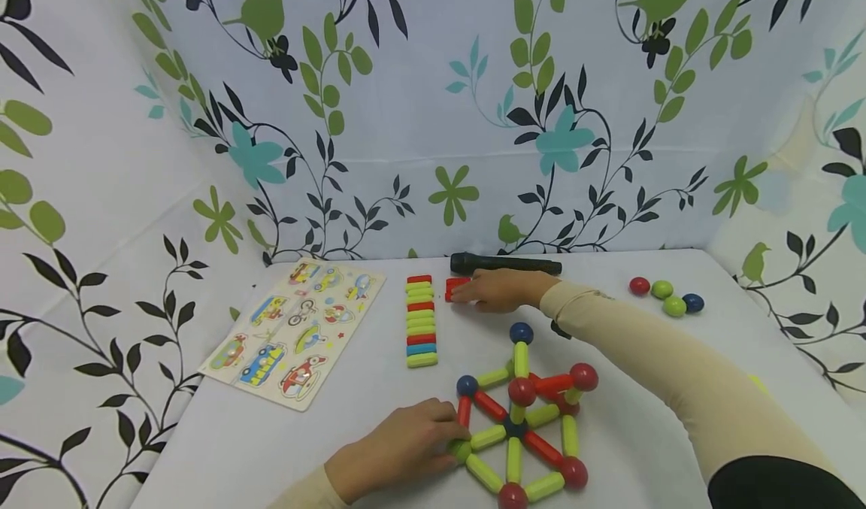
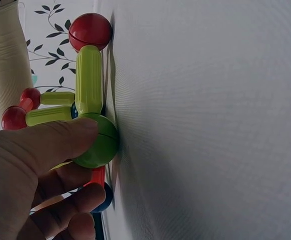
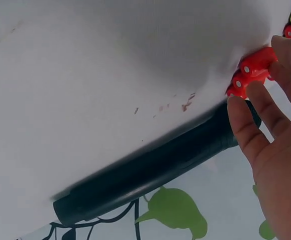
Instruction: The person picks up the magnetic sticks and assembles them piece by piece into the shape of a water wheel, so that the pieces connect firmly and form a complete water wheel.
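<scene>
My left hand [image 1: 399, 445] pinches a green ball [image 2: 104, 142] at the near-left corner of a structure of magnetic rods and balls [image 1: 544, 447]. The structure has a spoked base on the table, with upright yellow-green rods topped by red and blue balls. Farther back, my right hand [image 1: 497, 291] reaches to a small group of red magnetic rods [image 3: 243, 81]. Its thumb and index finger pinch the end of the nearest red rod [image 3: 258, 61] in the right wrist view, while the other fingers spread beside the group. The hand partly covers these rods in the head view.
A black flashlight [image 1: 504, 265] lies behind my right hand. Left of it runs a column of coloured rods [image 1: 421, 321]. A wooden picture puzzle board [image 1: 298, 332] lies at the left. Several loose balls [image 1: 661, 289] sit at the back right. A patterned curtain [image 1: 419, 118] hangs behind the table.
</scene>
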Tool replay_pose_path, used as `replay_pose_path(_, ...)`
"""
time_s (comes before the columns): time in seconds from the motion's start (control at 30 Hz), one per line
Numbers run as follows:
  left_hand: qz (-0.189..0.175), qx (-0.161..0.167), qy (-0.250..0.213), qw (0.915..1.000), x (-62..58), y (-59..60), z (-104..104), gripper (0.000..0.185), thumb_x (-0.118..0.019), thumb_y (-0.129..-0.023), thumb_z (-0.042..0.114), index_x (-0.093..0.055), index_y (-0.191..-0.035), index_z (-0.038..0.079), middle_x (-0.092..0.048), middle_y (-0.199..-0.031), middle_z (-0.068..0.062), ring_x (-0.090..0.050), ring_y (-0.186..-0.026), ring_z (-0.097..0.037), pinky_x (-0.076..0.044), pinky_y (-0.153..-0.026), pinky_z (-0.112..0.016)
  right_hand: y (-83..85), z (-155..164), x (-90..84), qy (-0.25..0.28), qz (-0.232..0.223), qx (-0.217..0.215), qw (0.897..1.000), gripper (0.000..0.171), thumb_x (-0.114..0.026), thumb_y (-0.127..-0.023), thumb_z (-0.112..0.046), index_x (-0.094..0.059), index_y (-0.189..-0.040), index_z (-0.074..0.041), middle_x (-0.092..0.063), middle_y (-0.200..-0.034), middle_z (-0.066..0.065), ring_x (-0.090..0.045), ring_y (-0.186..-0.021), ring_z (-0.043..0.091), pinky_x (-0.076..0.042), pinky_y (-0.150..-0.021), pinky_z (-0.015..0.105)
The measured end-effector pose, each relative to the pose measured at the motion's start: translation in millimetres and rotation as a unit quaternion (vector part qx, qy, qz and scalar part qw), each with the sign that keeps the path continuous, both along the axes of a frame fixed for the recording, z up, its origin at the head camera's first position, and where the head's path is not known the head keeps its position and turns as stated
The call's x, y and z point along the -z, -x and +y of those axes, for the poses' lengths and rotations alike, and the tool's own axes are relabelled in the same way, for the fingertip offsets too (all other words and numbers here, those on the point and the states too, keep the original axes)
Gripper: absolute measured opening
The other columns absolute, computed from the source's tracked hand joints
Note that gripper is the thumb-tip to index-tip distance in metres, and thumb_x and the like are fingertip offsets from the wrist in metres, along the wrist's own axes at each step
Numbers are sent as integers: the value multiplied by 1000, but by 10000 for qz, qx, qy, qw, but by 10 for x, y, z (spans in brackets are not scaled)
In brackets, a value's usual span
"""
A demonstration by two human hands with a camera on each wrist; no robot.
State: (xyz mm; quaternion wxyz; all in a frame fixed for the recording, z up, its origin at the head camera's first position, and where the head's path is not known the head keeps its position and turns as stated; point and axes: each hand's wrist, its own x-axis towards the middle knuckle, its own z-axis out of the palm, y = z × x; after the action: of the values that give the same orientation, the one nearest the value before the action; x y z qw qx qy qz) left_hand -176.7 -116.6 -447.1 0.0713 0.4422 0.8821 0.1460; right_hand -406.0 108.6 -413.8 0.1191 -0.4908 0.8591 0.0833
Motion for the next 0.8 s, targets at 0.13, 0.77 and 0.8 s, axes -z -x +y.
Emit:
replay_pose_path(0.13,40,11,13,10000,-14,-1,10,34,-80,-90,28,-73,-123,27,-63,-108,16,-56,-97,3,-50,-86,-14,-19,-3,-3,178,124,82,9997,48,-67,-100,-21,-57,-147,-24,-60,-144,-5,-53,-114,18,-51,-93,30)
replay_pose_path(0.77,-58,-13,-43,10000,20,-8,12,34,-80,-90,27,-73,-123,27,-63,-107,16,-55,-95,3,-49,-83,-13,-176,451,-193,975,-471,1992,9740,20,-74,-92,-21,-69,-111,-18,-67,-91,-4,-60,-82,15,-54,-73,29)
replay_pose_path(0.8,-30,-7,-50,10000,17,-6,11,34,-80,-90,27,-73,-123,27,-63,-107,16,-55,-95,3,-49,-83,-13,-216,527,-285,1301,-710,2193,9643,21,-74,-91,-21,-69,-111,-16,-67,-92,-3,-61,-82,16,-55,-72,29)
